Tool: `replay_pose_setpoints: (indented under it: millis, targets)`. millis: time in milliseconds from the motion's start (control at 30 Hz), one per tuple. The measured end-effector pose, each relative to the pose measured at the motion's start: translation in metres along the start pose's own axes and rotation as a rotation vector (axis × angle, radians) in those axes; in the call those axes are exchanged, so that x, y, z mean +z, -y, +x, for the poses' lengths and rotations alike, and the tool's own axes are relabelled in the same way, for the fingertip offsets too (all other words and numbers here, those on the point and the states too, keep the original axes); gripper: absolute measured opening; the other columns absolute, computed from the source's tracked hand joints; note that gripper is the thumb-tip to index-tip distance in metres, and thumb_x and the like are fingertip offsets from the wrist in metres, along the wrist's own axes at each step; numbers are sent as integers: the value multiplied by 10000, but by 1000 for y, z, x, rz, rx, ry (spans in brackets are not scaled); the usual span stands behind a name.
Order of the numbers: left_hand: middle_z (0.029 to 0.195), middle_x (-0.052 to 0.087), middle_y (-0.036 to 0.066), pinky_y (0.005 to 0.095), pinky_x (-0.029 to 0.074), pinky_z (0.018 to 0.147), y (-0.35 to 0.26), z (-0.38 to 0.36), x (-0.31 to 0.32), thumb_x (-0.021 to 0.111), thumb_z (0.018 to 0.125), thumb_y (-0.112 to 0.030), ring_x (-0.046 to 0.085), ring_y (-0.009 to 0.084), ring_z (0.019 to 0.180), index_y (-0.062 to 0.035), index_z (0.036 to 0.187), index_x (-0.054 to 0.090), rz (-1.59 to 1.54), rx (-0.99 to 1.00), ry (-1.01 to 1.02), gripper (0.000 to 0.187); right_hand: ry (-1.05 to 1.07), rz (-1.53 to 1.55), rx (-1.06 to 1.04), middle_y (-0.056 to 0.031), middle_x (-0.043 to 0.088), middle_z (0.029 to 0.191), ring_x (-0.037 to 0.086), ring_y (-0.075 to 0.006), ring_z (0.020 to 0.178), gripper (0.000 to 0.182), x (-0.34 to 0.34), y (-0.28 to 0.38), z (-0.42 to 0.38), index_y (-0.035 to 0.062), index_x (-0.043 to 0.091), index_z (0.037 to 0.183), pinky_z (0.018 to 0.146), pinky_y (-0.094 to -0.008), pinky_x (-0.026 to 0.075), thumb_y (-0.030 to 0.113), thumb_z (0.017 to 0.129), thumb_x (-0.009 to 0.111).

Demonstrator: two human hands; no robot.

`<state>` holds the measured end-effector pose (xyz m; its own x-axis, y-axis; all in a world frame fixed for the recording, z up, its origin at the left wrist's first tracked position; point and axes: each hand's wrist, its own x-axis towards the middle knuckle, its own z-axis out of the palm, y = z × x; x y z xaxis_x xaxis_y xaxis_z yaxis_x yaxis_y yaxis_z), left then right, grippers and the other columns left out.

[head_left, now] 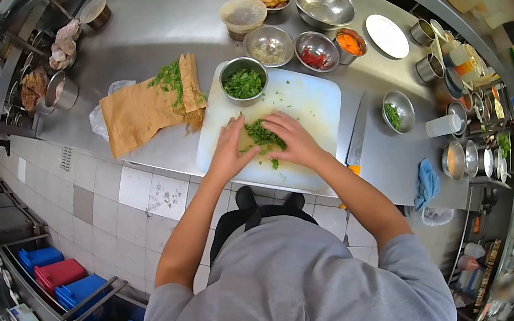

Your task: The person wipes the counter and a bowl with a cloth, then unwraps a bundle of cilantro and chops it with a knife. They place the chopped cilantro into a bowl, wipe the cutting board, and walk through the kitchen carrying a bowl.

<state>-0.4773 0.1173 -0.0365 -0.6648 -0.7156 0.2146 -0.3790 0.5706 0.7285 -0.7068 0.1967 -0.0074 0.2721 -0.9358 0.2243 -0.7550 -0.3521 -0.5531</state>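
A small pile of chopped green herbs [261, 133] lies on the white cutting board [315, 98]. My left hand [232, 151] rests at its left side, fingers stretched out and slightly curved. On the other side, my right hand [295, 140] is spread, its fingers touching the edge of the pile. Neither hand is closed around anything. Just beyond them, a metal container [244, 81] holding more cut herbs stands on the board. Loose bits of leaf are scattered around. To the right of the board lies a knife [357, 132] with a yellow handle.
Brown paper [138, 116] with leafy herbs [169, 83] lies left of the board. Behind it stand bowls of red pieces [316, 51] and orange pieces [350, 43], plus a white plate [387, 36]. A bowl of greens [398, 112] and a blue cloth [426, 183] are at right.
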Motion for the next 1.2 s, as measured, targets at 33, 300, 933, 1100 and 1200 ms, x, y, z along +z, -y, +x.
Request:
replay_pose_setpoints:
  millis: [33,300,933,1100,1200]
  targets:
    - [1430,464,233,510,284,1139,-8,-7,-7,745,807,-208,430,417,1331,-48,1483,361,102,20,4,794,18,-40,59,-173,376,1512,297,-389,1435,960,-3,4,-16,19,432,1424,1177,-519,254,446,671,847]
    - [993,642,169,451,476,823,-1,14,19,761,766,-170,599,347,934,-5,1259,578,201,-109,21,551,-123,-166,308,-203,273,1560,219,-421,1458,1153,44,9,-21,39,297,1510,1188,-527,202,493,617,866]
    - [914,607,33,223,466,706,46,-40,-34,551,869,48,540,81,784,-11,1066,580,-395,-408,-333,208,-542,472,800,-123,661,795,634,-229,712,205,-25,-22,48,33,684,937,692,-333,493,223,866,716]
    - [921,595,24,221,454,689,39,-16,-24,567,871,40,528,81,787,-20,1041,594,-428,-329,-316,183,-722,393,444,-154,679,829,649,-272,763,268,-47,-4,140,8,677,970,715,-349,489,254,871,718]
    - [935,590,30,221,446,675,25,-2,-19,590,861,29,528,97,800,-24,1016,604,-336,-249,-326,165,-670,239,252,-158,688,899,644,-319,848,289,-23,-6,174,21,698,982,775,-387,495,274,849,734]
